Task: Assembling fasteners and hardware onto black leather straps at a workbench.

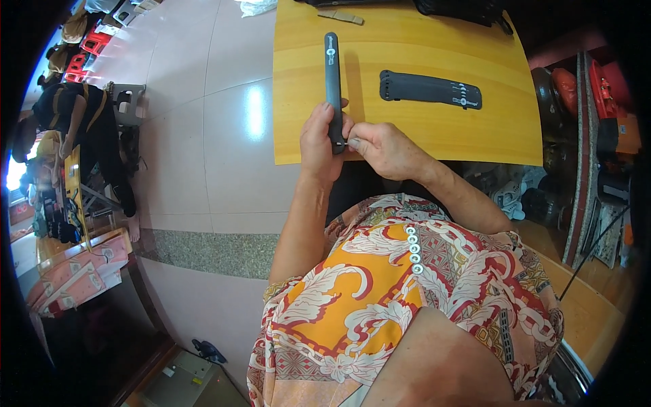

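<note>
My left hand (317, 146) is closed round the lower part of a long, narrow dark grey strip (332, 78) with pale printing near its far end. The strip points away from me, raised over the table's near edge. At its near end my right hand (390, 149) is closed in a pinch, thumb against forefinger. A small pale bit shows beside the thumb, too small to name. To the right, a wider dark grey flat piece (427, 90) lies on the yellow table (488, 139). It has small holes at its left end and white marks at its right.
A beige flat scrap (340, 17) and a black bag (461, 10) lie at the table's far side. Shelves (583, 156) with red things and jars stand at the right. On the left, another person (85, 122) bends over a cluttered small table (73, 190).
</note>
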Action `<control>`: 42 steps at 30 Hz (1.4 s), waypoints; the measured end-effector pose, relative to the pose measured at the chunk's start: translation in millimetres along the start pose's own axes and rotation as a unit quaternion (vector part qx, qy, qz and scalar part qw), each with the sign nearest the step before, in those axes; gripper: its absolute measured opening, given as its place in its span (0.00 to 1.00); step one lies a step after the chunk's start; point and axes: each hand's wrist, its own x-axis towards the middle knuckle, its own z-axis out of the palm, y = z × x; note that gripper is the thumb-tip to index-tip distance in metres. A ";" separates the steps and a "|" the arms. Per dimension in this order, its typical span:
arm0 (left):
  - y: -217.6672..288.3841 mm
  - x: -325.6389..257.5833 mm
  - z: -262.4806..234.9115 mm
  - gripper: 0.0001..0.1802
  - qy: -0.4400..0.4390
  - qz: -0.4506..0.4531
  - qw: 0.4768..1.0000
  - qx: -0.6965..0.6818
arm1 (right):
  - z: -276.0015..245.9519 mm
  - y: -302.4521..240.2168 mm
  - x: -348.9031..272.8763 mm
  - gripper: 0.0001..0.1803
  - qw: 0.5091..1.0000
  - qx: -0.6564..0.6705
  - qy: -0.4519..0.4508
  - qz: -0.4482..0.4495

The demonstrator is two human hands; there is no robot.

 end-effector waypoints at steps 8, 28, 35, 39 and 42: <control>5.3 5.1 -14.7 0.19 -0.076 -0.068 0.986 -0.129 | 0.0 -10.8 -1.9 0.07 0.980 -0.191 -0.013 -0.058; -3.6 8.0 4.2 0.13 0.112 -0.058 0.990 -0.064 | 28.9 10.8 -18.7 0.05 0.858 -0.441 0.106 -0.241; 0.9 7.7 2.1 0.13 0.098 -0.100 0.989 -0.049 | 11.9 13.9 -11.0 0.05 0.829 -0.449 0.048 -0.330; 3.9 8.4 -0.1 0.13 0.070 -0.155 0.983 -0.063 | 7.1 18.2 -7.1 0.06 0.847 -0.389 0.012 -0.363; 2.7 6.4 1.0 0.13 0.071 -0.134 0.986 -0.061 | 13.5 19.4 -8.4 0.04 0.877 -0.356 0.012 -0.323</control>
